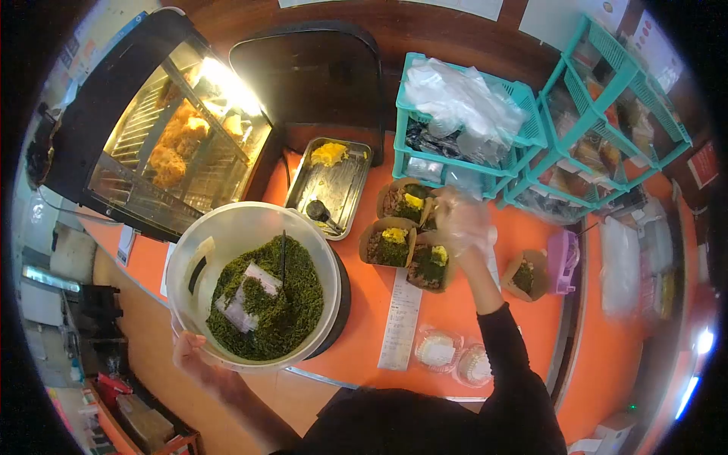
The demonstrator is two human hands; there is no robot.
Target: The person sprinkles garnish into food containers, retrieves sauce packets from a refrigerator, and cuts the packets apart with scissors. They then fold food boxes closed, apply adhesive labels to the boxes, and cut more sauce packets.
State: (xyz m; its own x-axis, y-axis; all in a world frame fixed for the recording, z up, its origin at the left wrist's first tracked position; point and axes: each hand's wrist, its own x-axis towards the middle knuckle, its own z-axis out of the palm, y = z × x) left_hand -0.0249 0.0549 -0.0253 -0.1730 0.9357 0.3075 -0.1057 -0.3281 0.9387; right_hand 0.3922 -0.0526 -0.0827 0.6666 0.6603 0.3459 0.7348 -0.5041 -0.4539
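Note:
My left hand (191,353) grips the lower left rim of a large white tub (180,284), tilted toward me. Chopped green herbs (262,334) fill it, with a pale packet (244,303) and a thin dark stick in them. My right hand (462,224), in a clear glove, is blurred over the right side of a group of cardboard boxes; its fingers are smeared by motion. Green and yellow food shows in the upper left box (406,203), the lower left box (387,244) and the lower middle box (429,267). Another box (525,274) stands apart on the right.
A metal tray (341,182) with yellow food and a dark scoop lies behind the tub. At left is a lit food warmer (174,129). Teal baskets (531,136) stand at the back right. A receipt (400,322) and two clear round containers (436,352) lie on the orange counter.

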